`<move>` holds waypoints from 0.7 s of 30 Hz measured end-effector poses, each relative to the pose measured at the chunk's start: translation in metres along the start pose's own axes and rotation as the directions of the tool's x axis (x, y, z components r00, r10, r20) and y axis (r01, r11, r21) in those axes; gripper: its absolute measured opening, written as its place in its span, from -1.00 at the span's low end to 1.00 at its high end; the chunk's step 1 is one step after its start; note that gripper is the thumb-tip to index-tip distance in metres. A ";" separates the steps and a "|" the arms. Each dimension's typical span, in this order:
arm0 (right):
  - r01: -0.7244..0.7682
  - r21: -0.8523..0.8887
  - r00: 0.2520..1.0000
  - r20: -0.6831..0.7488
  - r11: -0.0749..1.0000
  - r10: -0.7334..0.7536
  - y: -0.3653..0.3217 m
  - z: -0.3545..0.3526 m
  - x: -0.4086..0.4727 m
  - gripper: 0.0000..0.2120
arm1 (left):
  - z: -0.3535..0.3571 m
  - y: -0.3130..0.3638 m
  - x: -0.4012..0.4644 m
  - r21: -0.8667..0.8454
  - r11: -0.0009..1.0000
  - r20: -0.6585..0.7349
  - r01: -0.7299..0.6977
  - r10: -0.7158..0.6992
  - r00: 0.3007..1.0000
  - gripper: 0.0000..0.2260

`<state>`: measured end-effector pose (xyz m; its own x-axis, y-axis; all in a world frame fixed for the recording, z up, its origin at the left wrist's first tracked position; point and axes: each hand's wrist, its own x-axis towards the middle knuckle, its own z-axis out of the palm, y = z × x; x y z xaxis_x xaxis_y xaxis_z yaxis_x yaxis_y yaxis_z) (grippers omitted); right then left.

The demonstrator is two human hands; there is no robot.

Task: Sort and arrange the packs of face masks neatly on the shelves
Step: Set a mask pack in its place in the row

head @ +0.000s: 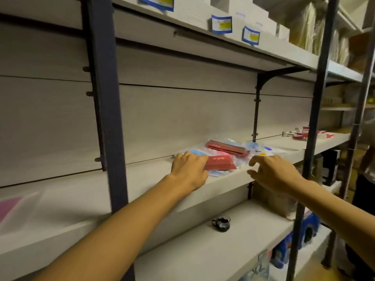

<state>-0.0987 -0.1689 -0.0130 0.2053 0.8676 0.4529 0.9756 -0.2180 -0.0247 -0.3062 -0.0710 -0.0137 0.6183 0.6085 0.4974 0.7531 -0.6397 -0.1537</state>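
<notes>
Several clear packs of face masks lie in a loose heap on the middle shelf [227,179]. The nearest pack [220,162] has a red header card and blue and pink masks inside. Behind it lies another red-topped pack [227,148], and a pack with blue and yellow print [261,151] lies to the right. My left hand [189,171] rests on the left end of the nearest pack, fingers curled over its edge. My right hand [273,172] hovers just right of the heap, fingers spread and loosely bent, holding nothing.
A dark upright post [107,110] stands left of the heap. A small dark glass cup [221,223] sits on the lower shelf. Red and white items [304,133] lie further right on the middle shelf. Labelled white boxes [222,24] fill the top shelf. A person stands at far right.
</notes>
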 end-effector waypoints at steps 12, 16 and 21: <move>0.151 0.135 0.988 -0.041 0.979 -0.147 0.067 0.061 0.106 -0.72 | 0.074 -0.027 0.068 0.132 0.936 0.159 0.325 -0.344 0.926 -0.67; 0.205 0.149 0.979 -0.026 0.967 -0.203 0.095 0.076 0.145 -0.75 | 0.084 -0.025 0.086 0.113 0.874 0.204 0.472 -0.485 0.850 -0.68; 0.234 0.185 0.972 -0.023 0.954 -0.234 0.126 0.099 0.191 -0.71 | 0.095 -0.010 0.103 -0.014 0.718 0.151 0.696 -0.686 0.712 -0.75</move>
<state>0.0716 0.0140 -0.0180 -0.0304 0.8841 0.4663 0.9936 0.0777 -0.0826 -0.2282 0.0428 -0.0417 -0.0428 0.9429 0.3302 0.9678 -0.0428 0.2479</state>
